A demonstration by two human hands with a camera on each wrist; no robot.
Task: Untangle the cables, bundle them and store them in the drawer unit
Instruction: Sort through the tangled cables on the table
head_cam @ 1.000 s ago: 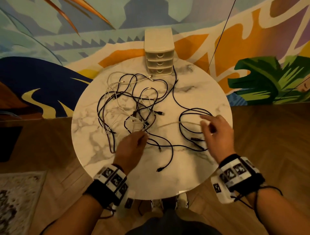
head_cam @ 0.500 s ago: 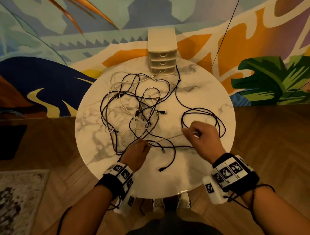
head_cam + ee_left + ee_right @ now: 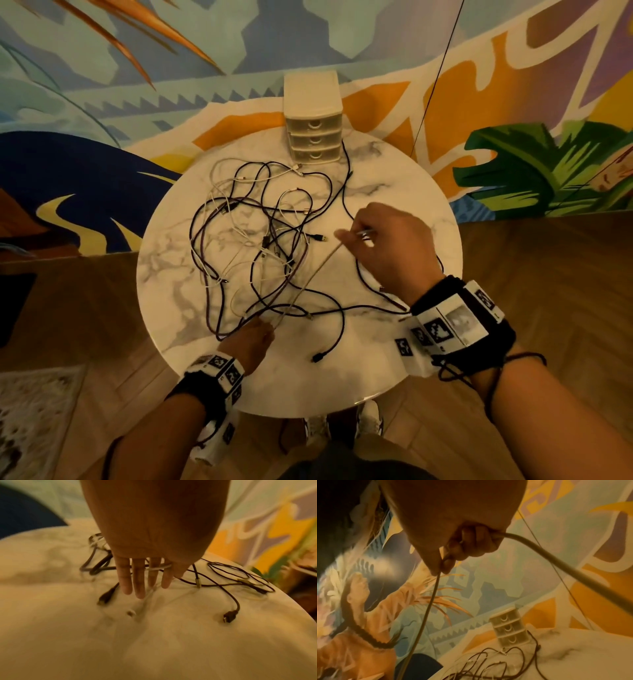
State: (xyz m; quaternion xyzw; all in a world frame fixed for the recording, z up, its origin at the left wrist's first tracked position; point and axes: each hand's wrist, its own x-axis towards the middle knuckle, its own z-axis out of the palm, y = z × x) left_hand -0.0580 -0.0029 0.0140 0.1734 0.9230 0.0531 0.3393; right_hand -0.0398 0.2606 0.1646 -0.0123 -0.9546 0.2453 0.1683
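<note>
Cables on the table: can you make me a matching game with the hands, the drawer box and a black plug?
Things:
1. right hand
2. left hand
3. drawer unit
4. black plug

States:
a. far edge of the table, drawers shut
b. raised, pinching a taut white cable
c. lying loose near the front edge
d. fingers straight, down on the tangle

Pairs: 1-b, 2-d, 3-a, 4-c

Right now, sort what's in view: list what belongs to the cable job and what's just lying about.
Part of the job:
- tangled cables
- pale cable pulled taut between right hand and left hand
- drawer unit, drawers closed
- marble table

Just lying about:
- rug on the floor
- painted wall
</note>
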